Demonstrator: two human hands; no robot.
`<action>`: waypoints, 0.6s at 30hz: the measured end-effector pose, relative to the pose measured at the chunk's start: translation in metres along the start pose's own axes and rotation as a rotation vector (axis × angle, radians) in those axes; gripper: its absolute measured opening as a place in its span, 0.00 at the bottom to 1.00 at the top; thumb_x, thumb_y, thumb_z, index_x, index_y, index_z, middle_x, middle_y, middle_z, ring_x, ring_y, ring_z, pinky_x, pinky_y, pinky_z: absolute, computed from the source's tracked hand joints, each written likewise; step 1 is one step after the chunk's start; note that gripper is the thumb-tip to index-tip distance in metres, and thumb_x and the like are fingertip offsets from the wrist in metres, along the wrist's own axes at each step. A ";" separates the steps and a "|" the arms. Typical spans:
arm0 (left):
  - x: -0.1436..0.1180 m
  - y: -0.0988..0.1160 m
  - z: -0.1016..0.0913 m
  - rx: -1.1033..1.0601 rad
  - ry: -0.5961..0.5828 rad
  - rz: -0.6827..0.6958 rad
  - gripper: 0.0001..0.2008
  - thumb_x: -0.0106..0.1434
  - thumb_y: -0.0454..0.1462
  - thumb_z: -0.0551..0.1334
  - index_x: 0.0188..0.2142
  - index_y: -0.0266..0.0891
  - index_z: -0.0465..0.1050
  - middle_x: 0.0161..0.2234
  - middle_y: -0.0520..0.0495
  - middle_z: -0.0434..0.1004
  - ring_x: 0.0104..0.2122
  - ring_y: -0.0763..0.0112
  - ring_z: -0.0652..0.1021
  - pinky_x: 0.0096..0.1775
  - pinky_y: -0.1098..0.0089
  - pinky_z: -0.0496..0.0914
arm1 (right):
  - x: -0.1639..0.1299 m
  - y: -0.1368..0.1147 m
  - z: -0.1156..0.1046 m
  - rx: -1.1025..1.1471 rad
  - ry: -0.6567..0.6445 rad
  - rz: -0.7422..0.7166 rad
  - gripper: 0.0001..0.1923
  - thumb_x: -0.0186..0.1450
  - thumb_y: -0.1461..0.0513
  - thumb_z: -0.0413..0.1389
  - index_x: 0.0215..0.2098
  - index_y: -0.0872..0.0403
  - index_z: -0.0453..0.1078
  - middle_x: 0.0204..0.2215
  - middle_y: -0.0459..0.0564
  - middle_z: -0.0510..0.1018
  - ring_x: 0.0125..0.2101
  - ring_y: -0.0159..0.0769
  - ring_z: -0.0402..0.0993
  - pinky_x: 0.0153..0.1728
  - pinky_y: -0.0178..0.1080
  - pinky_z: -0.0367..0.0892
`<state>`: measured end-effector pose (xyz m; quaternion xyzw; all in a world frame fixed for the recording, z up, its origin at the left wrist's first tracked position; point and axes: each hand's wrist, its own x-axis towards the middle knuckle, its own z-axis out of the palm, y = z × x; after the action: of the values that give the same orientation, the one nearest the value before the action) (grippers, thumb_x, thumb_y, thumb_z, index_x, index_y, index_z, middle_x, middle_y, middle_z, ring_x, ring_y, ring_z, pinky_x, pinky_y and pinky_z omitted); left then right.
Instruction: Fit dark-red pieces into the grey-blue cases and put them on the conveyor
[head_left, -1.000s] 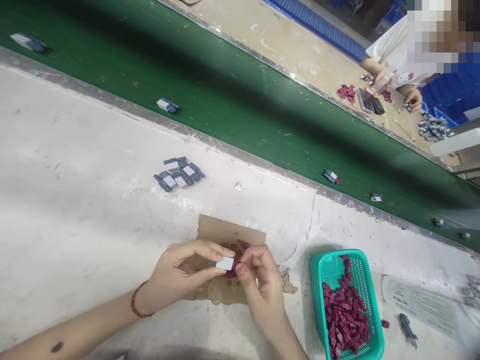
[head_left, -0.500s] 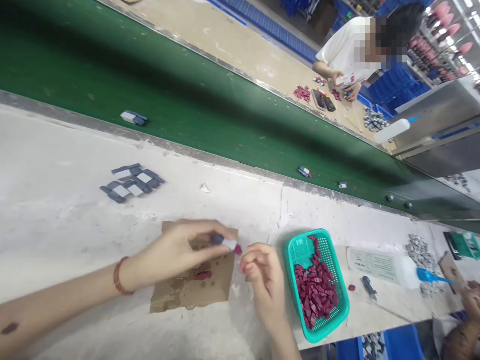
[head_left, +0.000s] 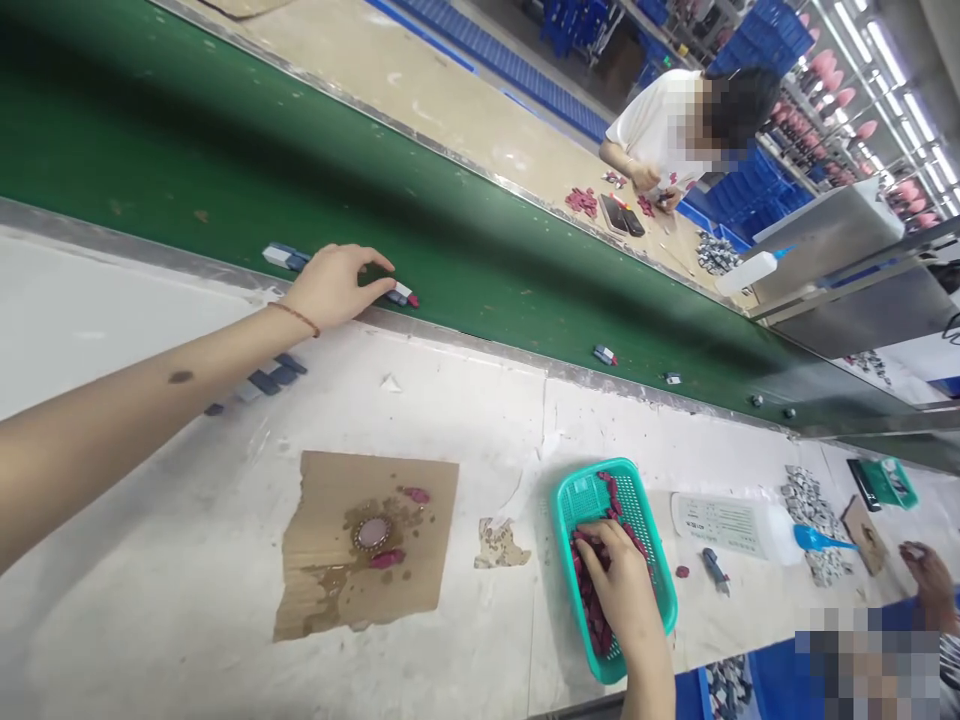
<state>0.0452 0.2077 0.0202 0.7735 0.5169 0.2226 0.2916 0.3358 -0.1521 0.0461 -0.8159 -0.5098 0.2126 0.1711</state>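
Note:
My left hand [head_left: 334,285] reaches out to the near edge of the green conveyor belt [head_left: 487,250]. Its fingertips rest on a small grey-and-white part with a maroon tip [head_left: 403,294] that lies on the belt. My right hand [head_left: 615,580] is down inside the teal basket [head_left: 577,490], fingers dug into the maroon pieces [head_left: 600,625]; I cannot see whether it holds one. Between my hands lies a cardboard scrap [head_left: 420,590] with a glue puddle and two maroon pieces on it.
Another grey part [head_left: 285,256] sits on the belt beside my left hand, and two more [head_left: 604,354] lie farther right. Loose grey parts [head_left: 277,375] lie under my forearm. A glue bottle [head_left: 739,525] lies right of the basket. A person [head_left: 667,130] works across the belt.
My left hand carried the part from over the cardboard out to the belt. My right hand let go of it and dropped into the basket. The view swung right.

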 end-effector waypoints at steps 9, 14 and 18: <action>-0.006 -0.063 -0.031 0.277 0.003 0.073 0.21 0.62 0.40 0.56 0.52 0.32 0.71 0.55 0.36 0.68 0.55 0.47 0.65 0.58 0.53 0.56 | 0.006 0.009 0.004 0.014 0.098 0.040 0.15 0.63 0.49 0.52 0.32 0.49 0.73 0.31 0.53 0.81 0.33 0.47 0.79 0.36 0.45 0.74; -0.005 -0.075 -0.036 0.308 0.038 0.077 0.26 0.60 0.44 0.55 0.55 0.34 0.69 0.56 0.33 0.66 0.56 0.40 0.63 0.56 0.47 0.57 | 0.010 -0.017 0.002 0.243 0.225 0.185 0.23 0.59 0.45 0.56 0.44 0.51 0.76 0.39 0.56 0.84 0.38 0.50 0.81 0.36 0.44 0.76; -0.003 -0.070 -0.033 0.223 -0.029 0.123 0.22 0.61 0.42 0.53 0.51 0.38 0.73 0.53 0.37 0.71 0.52 0.46 0.69 0.55 0.52 0.60 | 0.018 -0.066 0.018 0.647 0.138 0.228 0.21 0.57 0.47 0.62 0.39 0.54 0.77 0.33 0.57 0.84 0.29 0.47 0.81 0.32 0.45 0.77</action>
<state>-0.0242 0.2324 -0.0029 0.8344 0.4860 0.1698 0.1969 0.2834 -0.1070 0.0601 -0.7834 -0.3089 0.3252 0.4302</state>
